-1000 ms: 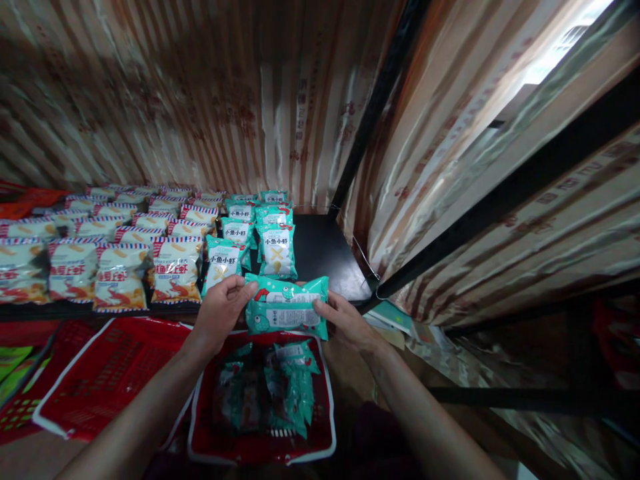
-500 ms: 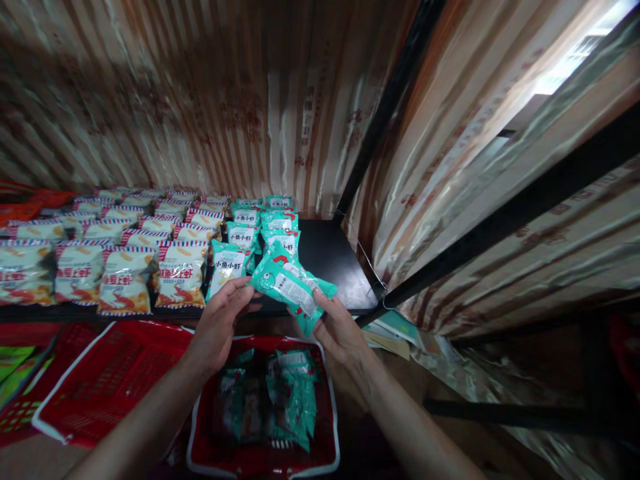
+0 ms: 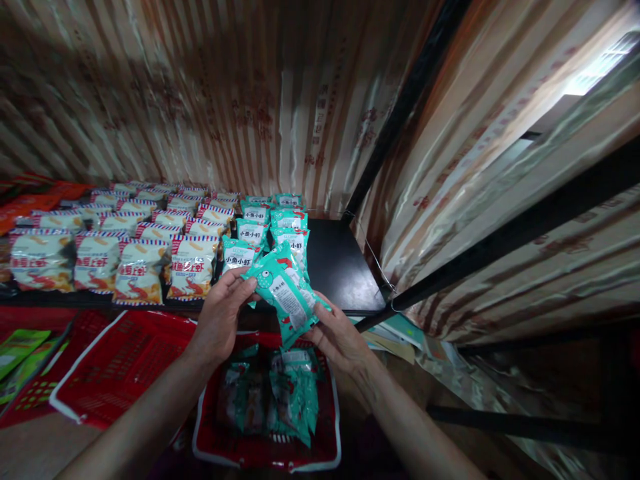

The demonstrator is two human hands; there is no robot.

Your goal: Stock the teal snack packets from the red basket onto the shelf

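A teal snack bag [image 3: 290, 293] hangs between my two hands, its back label with small print facing up. My left hand [image 3: 227, 310] pinches its upper left corner, thumb on top. My right hand [image 3: 340, 333] grips the lower right edge. Behind it, teal bags [image 3: 253, 231] with white labels stand in two rows on the black shelf [image 3: 345, 267]. Below my hands, a red basket [image 3: 200, 427] with a pale rim holds several more teal bags [image 3: 295, 400].
Rows of white and orange snack bags [image 3: 193, 267] fill the shelf's left part. A second red basket [image 3: 120, 360] and green packets [image 3: 23, 353] lie lower left. A black post [image 3: 400, 113] and a diagonal bar [image 3: 500, 237] flank the shelf's right end.
The held teal bag has turned and spread flatter between my hands, its lower end now pointing down. The view has shifted slightly, so the shelf appears farther right.
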